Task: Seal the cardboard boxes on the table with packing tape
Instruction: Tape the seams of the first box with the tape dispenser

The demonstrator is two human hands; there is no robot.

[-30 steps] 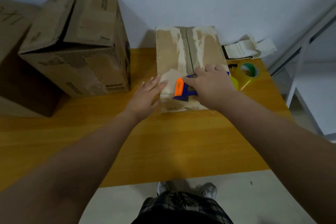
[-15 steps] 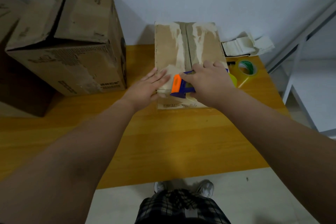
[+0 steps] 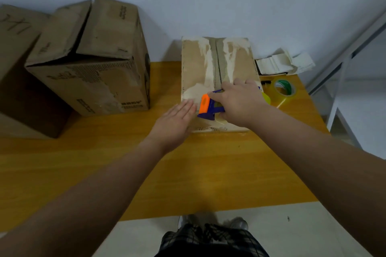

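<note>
The right hand [image 3: 240, 103] has its grip wrapped round the tape dispenser [image 3: 208, 106], seated at the near end of the centre seam of the small box [image 3: 196, 69], apparently to start a strip, while the left hand [image 3: 173, 123], fingers flat, steadies that box on the table [image 3: 188, 173].

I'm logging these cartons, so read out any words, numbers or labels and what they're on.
Nothing reads clearly.
Far-left box: handwritten strokes on top, illegible.
Large box: printed lines on front and flap, too blurred.
Small box: print along near edge, too blurred.
Tape dispenser: no text visible.
</note>
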